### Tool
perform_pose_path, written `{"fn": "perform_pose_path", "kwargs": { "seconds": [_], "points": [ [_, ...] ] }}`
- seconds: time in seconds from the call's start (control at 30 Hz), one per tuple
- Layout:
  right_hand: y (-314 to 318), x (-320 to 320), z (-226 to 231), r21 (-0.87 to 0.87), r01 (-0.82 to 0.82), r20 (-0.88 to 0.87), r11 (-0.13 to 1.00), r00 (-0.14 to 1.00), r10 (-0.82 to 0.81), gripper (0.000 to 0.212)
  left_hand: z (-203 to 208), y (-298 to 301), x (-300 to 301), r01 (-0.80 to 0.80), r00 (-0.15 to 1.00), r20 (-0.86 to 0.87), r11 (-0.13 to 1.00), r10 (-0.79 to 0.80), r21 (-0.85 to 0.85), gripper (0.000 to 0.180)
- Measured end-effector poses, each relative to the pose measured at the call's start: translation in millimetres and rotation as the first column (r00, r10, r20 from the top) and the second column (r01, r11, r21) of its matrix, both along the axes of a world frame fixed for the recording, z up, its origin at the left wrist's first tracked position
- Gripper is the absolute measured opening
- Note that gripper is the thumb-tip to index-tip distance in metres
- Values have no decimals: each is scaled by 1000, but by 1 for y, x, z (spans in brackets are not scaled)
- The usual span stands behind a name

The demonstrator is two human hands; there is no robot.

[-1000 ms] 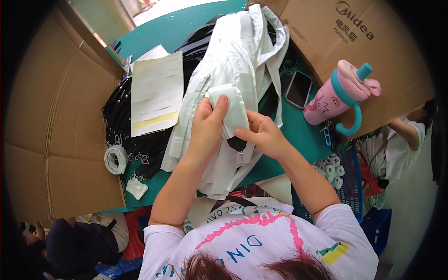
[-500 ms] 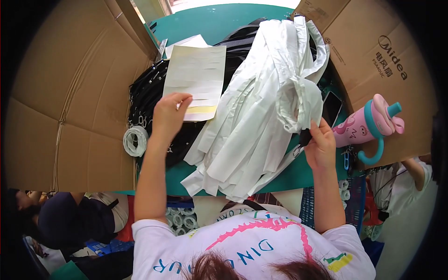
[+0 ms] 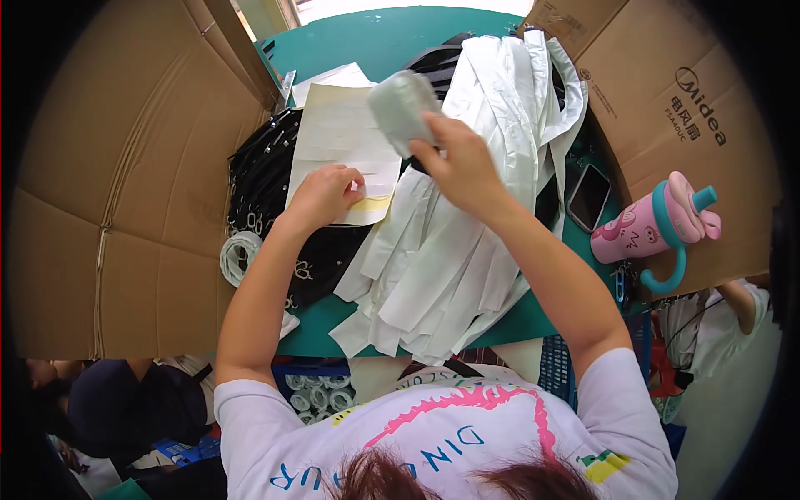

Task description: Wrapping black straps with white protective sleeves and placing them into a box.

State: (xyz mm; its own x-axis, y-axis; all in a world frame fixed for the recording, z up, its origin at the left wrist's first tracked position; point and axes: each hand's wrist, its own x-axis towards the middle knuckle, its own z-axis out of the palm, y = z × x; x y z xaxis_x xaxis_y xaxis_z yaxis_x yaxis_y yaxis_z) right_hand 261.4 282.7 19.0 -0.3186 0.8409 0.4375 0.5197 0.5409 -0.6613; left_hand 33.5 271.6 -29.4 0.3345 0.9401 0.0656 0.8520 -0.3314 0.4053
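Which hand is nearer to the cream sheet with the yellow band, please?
Left. The left hand is over the lower part of the cream sheet; the right hand is beyond its right edge.

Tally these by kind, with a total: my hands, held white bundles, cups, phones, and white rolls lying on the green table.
Left hand and right hand: 2
Held white bundle: 1
Pink cup: 1
Phone: 1
White roll on the green table: 1
Total: 6

A pink cup (its handle and spout teal) sits beside a dark-screened phone on the green counter; a cardboard panel stands left.
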Motion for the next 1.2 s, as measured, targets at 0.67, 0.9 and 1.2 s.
{"fn": "perform_pose_path", "kwargs": {
  "seconds": [0.67, 0.9, 1.2],
  "points": [
    [45, -53, -57, 154, -276, 690, 949, 717, 97, 18, 14, -11, -146, 39, -252, 964, 995, -78, 91, 10],
    [46, -54, -42, 123, -265, 647, 956, 753, 125, 18, 94, -71, -137, -92, -234, 944, 972, -234, 218, 18],
    [-46, 42, -7, -183, -237, -270, 954, 945, 183, 38, 58, -103, 87, -181, 370, 887, 957, 278, -224, 12]
  ]
}}
